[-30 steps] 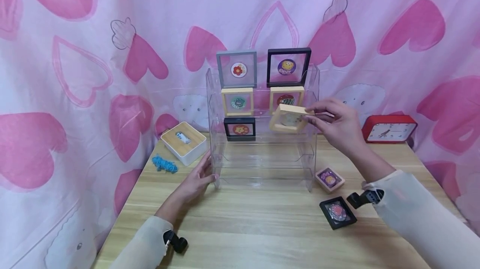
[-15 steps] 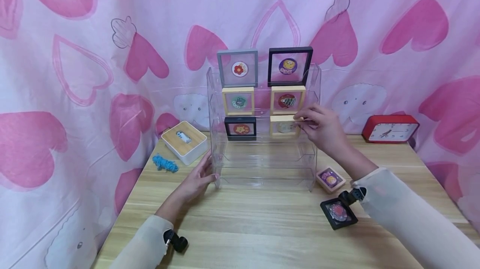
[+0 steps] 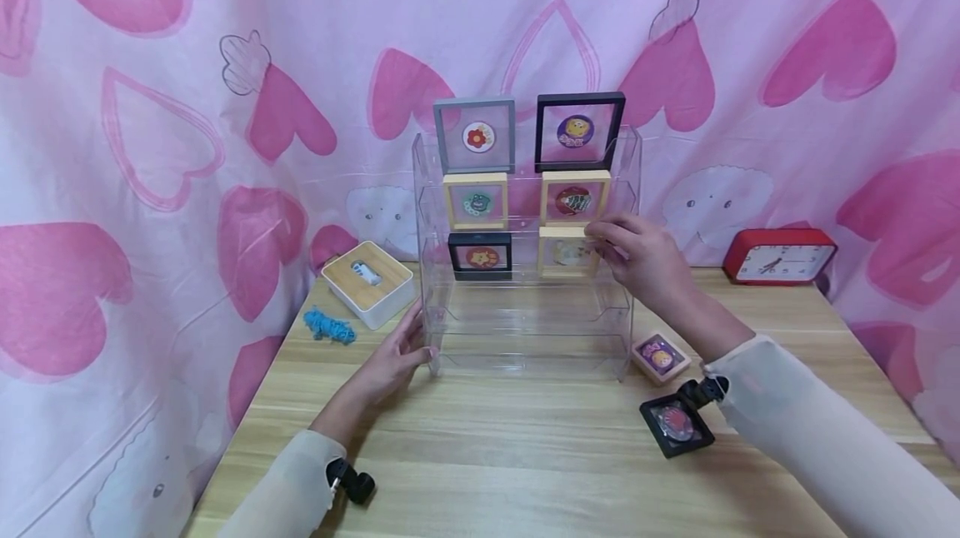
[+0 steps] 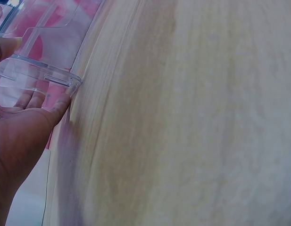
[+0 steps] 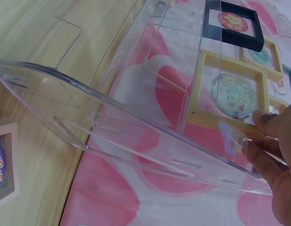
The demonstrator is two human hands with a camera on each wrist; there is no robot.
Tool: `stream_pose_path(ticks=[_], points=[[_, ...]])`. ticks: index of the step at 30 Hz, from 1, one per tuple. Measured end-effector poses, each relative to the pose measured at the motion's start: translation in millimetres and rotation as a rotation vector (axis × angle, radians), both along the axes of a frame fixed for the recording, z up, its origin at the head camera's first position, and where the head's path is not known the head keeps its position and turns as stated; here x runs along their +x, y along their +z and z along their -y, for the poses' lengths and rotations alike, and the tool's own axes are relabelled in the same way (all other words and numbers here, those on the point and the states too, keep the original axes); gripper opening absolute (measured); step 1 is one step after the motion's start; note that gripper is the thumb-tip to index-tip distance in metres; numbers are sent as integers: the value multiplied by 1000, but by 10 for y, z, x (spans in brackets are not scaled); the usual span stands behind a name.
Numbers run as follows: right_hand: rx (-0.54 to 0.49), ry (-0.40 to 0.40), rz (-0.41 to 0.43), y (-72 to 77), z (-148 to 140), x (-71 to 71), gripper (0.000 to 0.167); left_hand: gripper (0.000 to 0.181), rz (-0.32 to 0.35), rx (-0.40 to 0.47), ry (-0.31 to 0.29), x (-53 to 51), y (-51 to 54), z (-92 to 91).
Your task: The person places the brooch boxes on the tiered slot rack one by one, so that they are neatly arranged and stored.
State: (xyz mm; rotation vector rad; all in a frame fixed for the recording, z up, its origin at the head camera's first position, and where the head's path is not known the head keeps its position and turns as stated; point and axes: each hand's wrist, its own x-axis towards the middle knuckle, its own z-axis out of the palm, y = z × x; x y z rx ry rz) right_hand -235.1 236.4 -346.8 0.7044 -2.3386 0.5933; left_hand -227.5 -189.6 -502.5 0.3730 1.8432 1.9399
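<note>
A clear acrylic tiered display rack (image 3: 525, 346) stands upright on the table. My right hand (image 3: 645, 259) pinches the right side of a cream display frame (image 3: 546, 259), which stands upright on the rack's third tier from the top. In the right wrist view, this cream frame (image 5: 198, 89) shows a pale round badge inside, with thumb and fingers at its edge. Low on the rack's left side, my left hand (image 3: 390, 367) holds the side panel. The left wrist view has the thumb on one face of the clear panel (image 4: 65, 77) and fingers on the other.
Above are a grey frame (image 3: 437, 138), a black frame (image 3: 537, 134) and two cream ones. A small black frame (image 3: 482, 276) shares the third tier. Right lie a pink frame (image 3: 660, 357) and a black frame (image 3: 675, 425), near a red clock (image 3: 780, 259). Left: lidded box (image 3: 382, 305), blue string (image 3: 328, 326).
My right hand has brought the tilted cream frame down and left onto the third tier, where it has come upright. My left hand has stayed at the rack's side.
</note>
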Motion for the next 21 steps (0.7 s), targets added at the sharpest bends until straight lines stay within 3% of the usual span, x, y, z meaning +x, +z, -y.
stream_pose_path(ticks=[8,14,18,21], points=[[-34,35,-108,24,-150,81,43,101,12,0,13,11,8,-2],[-105,19,-122,-8,-383,175,41,100,25,4,21,23,17,-6],[-163,-36,-74,-105,-548,227,40,101,23,-2,26,24,13,-8],[-196,-90,23,-221,-673,250,36,101,21,-9,29,22,12,-7]])
